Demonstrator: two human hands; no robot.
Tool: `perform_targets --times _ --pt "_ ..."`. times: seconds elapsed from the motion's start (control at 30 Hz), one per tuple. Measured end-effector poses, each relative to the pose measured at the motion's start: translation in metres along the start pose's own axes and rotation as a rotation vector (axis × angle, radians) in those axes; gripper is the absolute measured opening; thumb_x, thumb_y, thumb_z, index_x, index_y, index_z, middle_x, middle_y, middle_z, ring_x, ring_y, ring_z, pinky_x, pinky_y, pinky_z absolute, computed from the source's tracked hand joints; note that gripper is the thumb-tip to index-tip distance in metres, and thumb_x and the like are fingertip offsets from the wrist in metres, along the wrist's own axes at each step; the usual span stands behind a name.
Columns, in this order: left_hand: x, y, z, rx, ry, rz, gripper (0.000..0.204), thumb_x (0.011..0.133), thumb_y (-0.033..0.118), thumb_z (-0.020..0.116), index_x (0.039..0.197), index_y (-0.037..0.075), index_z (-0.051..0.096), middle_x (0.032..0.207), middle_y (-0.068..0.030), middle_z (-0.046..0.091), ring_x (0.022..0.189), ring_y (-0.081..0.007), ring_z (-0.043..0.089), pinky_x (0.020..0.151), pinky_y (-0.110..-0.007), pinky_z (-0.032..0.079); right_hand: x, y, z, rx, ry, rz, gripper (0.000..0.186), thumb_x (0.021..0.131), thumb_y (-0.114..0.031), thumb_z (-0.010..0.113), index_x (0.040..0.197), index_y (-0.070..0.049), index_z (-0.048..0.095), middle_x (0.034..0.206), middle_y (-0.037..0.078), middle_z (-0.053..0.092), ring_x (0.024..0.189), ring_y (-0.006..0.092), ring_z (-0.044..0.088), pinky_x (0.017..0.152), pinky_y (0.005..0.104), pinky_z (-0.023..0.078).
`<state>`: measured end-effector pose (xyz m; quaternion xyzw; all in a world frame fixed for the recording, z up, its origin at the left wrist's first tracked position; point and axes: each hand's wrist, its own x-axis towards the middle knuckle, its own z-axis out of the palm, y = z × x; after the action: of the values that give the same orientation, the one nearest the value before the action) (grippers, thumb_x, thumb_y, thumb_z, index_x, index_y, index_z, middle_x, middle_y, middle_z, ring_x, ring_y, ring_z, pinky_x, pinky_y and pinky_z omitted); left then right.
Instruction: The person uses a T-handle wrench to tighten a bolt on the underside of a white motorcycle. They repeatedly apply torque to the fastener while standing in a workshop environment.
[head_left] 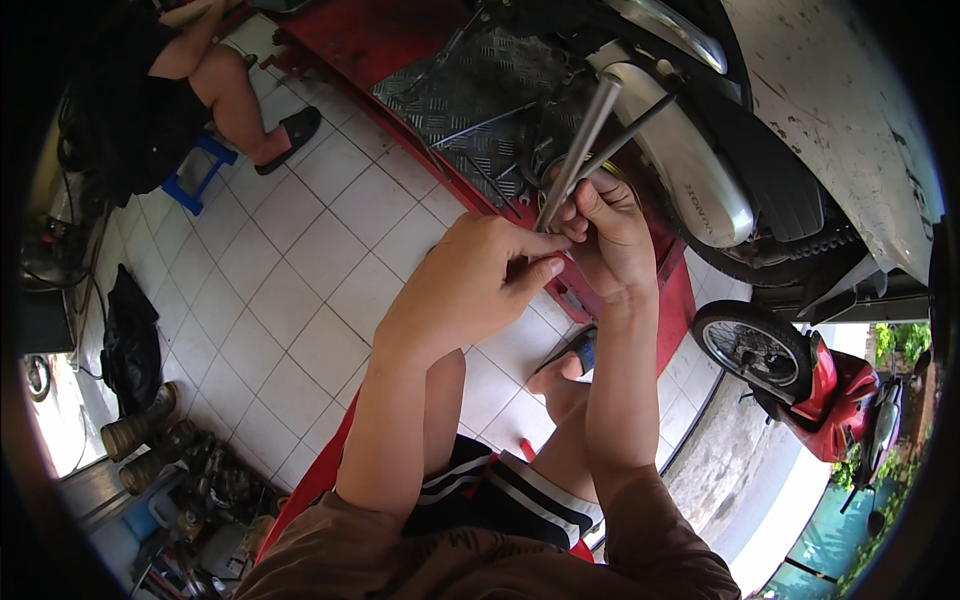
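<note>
In front of me, a thick silver metal rod (592, 125) slants up and away. A thinner dark metal rod (635, 125) crosses close to it, and my fingers hide where they meet. My left hand (465, 275) is closed at the silver rod's lower end, its index finger and thumb reaching toward my other hand. With thumb and curled fingers, my right hand (612, 235) grips the dark rod near the crossing. Just beyond is a motorbike's silver engine side cover (690, 160). Several wrenches (490, 120) lie on a black tread mat (440, 85).
The mat covers a red work platform (400, 140) holding the motorbike. A person (225, 90) is at the far left near a blue stool (198, 175). Greasy parts (200, 470) are piled at the lower left. A red motorbike (835, 400) stands outside at right.
</note>
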<state>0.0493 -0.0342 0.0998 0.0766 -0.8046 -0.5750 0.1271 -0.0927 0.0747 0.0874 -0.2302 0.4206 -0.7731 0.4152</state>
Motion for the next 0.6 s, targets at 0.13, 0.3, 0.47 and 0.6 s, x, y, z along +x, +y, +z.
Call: perform_targets --times 0.13,0.3,0.47,0.6 --pt "-0.003 0.008 -0.018 0.052 0.228 -0.019 0.051 0.087 0.007 0.063 0.134 -0.003 0.046 0.059 -0.0056 0.054 0.048 -0.0054 0.044 0.045 -0.023 0.035 -0.002 0.001 -0.003 0.049 0.038 0.028 0.026 0.087 -0.016 0.067 0.106 0.002 0.065 0.071 0.001 0.058 0.057 0.0053 0.043 0.05 0.0189 0.033" --pt "-0.008 0.031 -0.017 -0.03 -0.036 0.214 0.057 0.086 0.01 0.065 0.138 0.0 0.044 0.056 -0.0024 0.049 0.044 -0.0068 0.038 0.043 -0.022 0.031 -0.002 0.007 -0.004 0.092 0.087 -0.002 0.029 0.089 -0.02 0.065 0.109 0.002 0.064 0.067 -0.001 0.052 0.055 0.0059 0.04 0.049 0.0193 0.032" --pt "-0.013 0.017 -0.012 0.098 0.161 0.1 0.056 0.085 0.01 0.066 0.137 0.003 0.047 0.054 -0.0031 0.049 0.042 -0.0084 0.037 0.042 -0.023 0.03 -0.002 0.006 0.002 0.085 0.069 -0.014 0.033 0.092 -0.023 0.061 0.113 0.002 0.062 0.061 -0.004 0.043 0.054 0.0058 0.032 0.049 0.0207 0.025" --pt "-0.01 0.028 -0.014 -0.013 0.066 0.148 0.053 0.085 0.01 0.066 0.135 0.005 0.05 0.054 -0.0032 0.048 0.044 -0.0068 0.038 0.044 -0.023 0.032 -0.002 0.006 -0.003 0.068 0.084 -0.012 0.032 0.094 -0.023 0.059 0.112 0.003 0.063 0.058 -0.007 0.031 0.054 0.0051 0.024 0.049 0.0222 0.02"
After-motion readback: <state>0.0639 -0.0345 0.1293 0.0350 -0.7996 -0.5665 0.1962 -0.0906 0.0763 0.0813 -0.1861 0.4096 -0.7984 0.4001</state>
